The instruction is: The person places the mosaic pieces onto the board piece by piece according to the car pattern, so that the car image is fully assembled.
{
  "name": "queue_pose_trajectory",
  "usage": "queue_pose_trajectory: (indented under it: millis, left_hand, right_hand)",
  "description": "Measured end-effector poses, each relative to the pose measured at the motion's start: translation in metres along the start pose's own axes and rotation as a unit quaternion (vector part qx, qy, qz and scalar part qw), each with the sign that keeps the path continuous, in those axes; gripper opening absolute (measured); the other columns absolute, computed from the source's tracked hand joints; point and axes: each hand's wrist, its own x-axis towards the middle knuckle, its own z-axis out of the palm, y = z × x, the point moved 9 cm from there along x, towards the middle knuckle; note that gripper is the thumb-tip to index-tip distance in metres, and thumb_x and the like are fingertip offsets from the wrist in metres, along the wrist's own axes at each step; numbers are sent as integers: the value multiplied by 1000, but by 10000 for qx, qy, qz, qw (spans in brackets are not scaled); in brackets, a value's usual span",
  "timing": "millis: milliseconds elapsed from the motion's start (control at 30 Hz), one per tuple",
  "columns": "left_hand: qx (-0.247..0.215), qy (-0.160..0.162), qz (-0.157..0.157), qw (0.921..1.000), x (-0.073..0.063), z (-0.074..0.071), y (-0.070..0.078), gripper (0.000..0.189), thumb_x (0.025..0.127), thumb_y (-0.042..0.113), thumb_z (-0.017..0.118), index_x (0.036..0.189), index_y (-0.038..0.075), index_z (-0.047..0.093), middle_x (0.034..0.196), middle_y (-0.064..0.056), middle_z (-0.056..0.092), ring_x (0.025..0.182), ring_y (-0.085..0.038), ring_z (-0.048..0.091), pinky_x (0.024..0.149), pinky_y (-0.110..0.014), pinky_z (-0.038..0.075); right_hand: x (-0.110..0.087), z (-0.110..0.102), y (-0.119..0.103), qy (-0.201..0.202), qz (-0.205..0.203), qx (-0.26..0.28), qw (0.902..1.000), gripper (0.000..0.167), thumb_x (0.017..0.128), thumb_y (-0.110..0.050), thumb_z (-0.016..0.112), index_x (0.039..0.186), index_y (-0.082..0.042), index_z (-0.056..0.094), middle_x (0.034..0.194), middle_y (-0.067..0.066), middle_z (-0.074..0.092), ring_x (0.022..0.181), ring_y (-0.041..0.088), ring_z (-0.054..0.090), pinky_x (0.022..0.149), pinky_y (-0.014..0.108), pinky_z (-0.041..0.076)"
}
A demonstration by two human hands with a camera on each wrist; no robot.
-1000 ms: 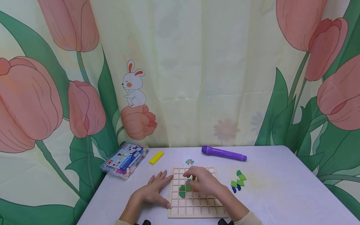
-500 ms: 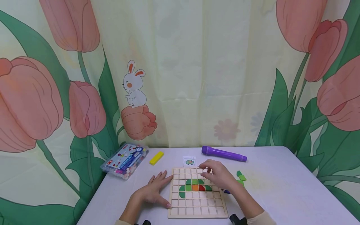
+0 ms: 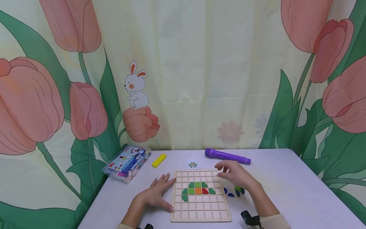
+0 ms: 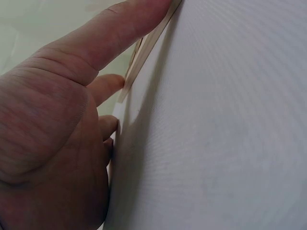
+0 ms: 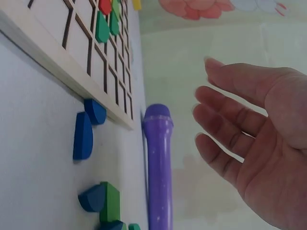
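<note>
A wooden grid board point(image 3: 200, 219) lies on the white table with green, orange and red tiles set in its middle cells. My left hand point(image 3: 155, 194) rests at the board's left edge, fingers spread and straight, thumb near the lower corner. In the left wrist view that thumb touches the wooden rim. Above the board's upper right corner hovers my right hand point(image 3: 235, 173), its fingers loosely bent and holding nothing in the right wrist view. Beneath it are loose blue pieces point(image 5: 83, 136) and a green block point(image 5: 111, 201), beside the board's right edge.
A small pattern card point(image 3: 193, 164) lies behind the board. A purple microphone-shaped stick point(image 3: 227, 156) is at the back right. A yellow bar point(image 3: 159, 161) and a clear plastic case point(image 3: 127, 163) of small parts sit at the back left. A tulip-print curtain hangs behind.
My right hand has moved right, away from the board's middle, uncovering the coloured tiles and then passing over the loose pieces. The left hand stays in place.
</note>
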Motion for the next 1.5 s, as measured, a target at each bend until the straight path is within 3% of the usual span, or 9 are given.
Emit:
queue_pose_trajectory:
  millis: [400,633,967,1500]
  left_hand:
    - [27,2,16,10000,1,0,0,117,66,66,89,164,33,33,176,-14,12,163,-39,3,127,-69,-1]
    - [37,34,28,10000,1,0,0,118,66,66,89,164,33,33,176,-14,12,163,-40,3,127,-68,-2]
    - [44,39,41,10000,0,0,0,117,66,67,89,164,33,33,176,-14,12,163,-39,3,127,-68,-1]
    - [54,-8,-21,10000,1,1,-2,116,67,67,88,163,35,33,176,-13,12,163,-39,3,127,-69,-2]
  right_hand:
    - [-4,-12,29,-296,204,-178,9992,30,89,-11,81,118,-10,76,109,6,73,92,17,58,72,26,52]
    - [-8,-17,45,-455,583,-29,9973,30,89,-6,81,119,-8,76,107,8,73,89,19,59,71,28,54]
    - [-13,-17,60,-760,829,68,9936,26,83,2,81,108,-6,78,99,6,74,87,20,60,73,32,56]
    - [-16,-1,78,-1015,1236,-372,9864,23,77,7,85,86,-12,76,80,1,67,76,18,57,69,33,51]
